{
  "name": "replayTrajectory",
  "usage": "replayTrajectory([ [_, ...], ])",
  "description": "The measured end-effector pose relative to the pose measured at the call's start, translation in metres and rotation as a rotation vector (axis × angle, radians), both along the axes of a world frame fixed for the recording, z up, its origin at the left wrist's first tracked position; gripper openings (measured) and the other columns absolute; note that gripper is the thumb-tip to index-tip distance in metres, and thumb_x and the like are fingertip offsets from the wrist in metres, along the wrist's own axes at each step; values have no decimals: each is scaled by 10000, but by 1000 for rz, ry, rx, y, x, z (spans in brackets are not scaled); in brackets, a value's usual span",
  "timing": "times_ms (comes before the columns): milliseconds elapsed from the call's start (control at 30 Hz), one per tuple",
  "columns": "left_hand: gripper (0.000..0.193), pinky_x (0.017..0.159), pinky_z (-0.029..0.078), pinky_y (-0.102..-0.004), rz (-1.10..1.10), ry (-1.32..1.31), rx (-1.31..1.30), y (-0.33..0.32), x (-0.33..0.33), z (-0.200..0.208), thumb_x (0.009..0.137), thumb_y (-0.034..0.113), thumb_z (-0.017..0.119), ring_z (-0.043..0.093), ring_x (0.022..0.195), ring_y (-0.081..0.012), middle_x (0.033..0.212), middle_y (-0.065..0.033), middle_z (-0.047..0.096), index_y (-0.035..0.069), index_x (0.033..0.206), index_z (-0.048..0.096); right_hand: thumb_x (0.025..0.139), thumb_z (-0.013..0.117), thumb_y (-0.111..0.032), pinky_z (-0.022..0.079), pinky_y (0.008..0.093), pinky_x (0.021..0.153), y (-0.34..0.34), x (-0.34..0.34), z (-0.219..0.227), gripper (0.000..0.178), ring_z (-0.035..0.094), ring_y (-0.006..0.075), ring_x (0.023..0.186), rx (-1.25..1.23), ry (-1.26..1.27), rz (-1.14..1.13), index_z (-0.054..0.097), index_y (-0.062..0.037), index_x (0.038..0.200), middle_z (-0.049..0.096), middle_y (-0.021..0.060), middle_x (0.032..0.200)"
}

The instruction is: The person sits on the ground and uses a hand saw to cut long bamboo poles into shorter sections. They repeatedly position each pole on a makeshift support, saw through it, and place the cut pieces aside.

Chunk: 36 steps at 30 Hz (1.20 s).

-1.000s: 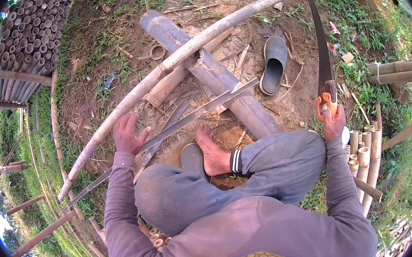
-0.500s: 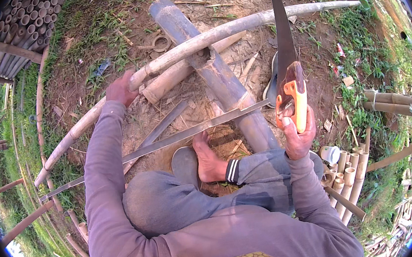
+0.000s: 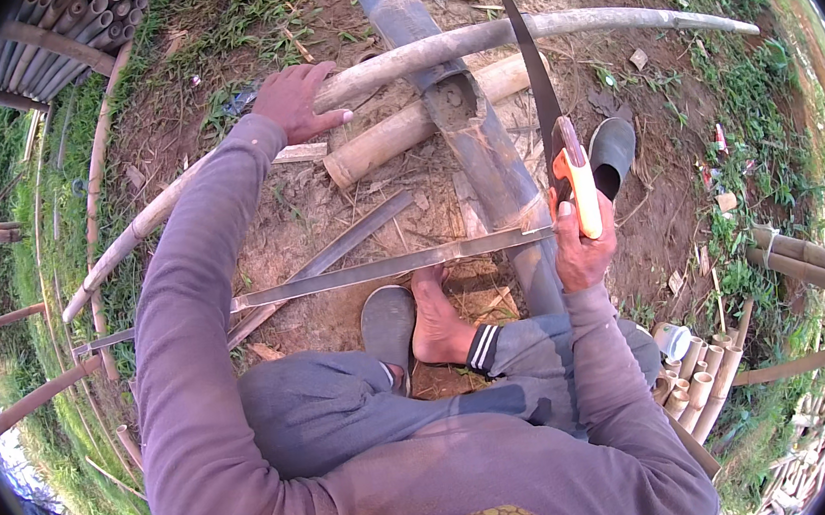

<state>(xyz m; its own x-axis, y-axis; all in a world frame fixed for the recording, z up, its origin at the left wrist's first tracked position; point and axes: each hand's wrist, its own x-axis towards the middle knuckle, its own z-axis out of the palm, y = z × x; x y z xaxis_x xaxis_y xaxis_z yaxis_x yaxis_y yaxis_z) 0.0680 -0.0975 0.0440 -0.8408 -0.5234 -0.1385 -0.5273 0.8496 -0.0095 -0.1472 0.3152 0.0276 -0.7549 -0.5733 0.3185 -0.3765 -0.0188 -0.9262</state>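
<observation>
A long, curved pale bamboo pole (image 3: 599,20) lies across a thick grey-brown bamboo log (image 3: 482,150), above a notch cut in the log. My left hand (image 3: 291,104) holds the pole left of the log, its fingers over the far side and its thumb on the near side. In my right hand (image 3: 588,249) is a handsaw (image 3: 541,93) by its orange handle. Its dark blade points up and away, passing in front of the pole in view; whether they touch I cannot tell. A shorter tan bamboo piece (image 3: 385,140) rests beneath the pole.
A long split bamboo strip (image 3: 354,277) stretches in front of my legs, its right end over the log. An empty shoe (image 3: 613,154) sits beyond the saw. Upright bamboo tubes (image 3: 711,372) and a white container (image 3: 672,339) are on the right. Stacked bamboo (image 3: 102,29) fills the far left.
My left hand has shifted on the pole, its fingers and thumb now spread wider. The right hand has drawn the saw slightly left, its blade tip now lower in view. The view itself has moved.
</observation>
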Motion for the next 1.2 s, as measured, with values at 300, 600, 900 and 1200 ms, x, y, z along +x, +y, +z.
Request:
replayTrajectory([
  [300,809,1033,529,-510,205,-38,216,23,-81,-7,948,719,634,687,1200,-409,1246,-216,730,93,1448,524,830,743,-24,508,469,746,35,-15,33,380,655,373,817,491,882,-59,658,15,1198,657,167,949],
  [600,752,1059,507,-533,233,-13,210,26,-88,-11,956,690,628,670,1233,-419,1288,-216,716,139,1457,523,824,727,-17,525,500,838,103,-33,46,421,683,394,907,647,873,97,645,11,1235,686,176,988],
  [900,715,1071,507,-512,329,126,281,39,-153,-11,988,628,508,668,1282,-352,1372,-181,701,98,1468,531,985,746,-63,543,377,973,48,26,31,409,680,250,1117,79,-78,-26,584,79,1332,662,159,1238],
  [1200,804,1068,497,-461,600,146,397,40,-168,-6,886,766,491,677,1267,-337,1368,-149,714,158,1373,690,1022,741,-172,546,292,870,-9,36,20,489,654,169,1041,-23,-118,57,546,65,1402,645,141,1259],
])
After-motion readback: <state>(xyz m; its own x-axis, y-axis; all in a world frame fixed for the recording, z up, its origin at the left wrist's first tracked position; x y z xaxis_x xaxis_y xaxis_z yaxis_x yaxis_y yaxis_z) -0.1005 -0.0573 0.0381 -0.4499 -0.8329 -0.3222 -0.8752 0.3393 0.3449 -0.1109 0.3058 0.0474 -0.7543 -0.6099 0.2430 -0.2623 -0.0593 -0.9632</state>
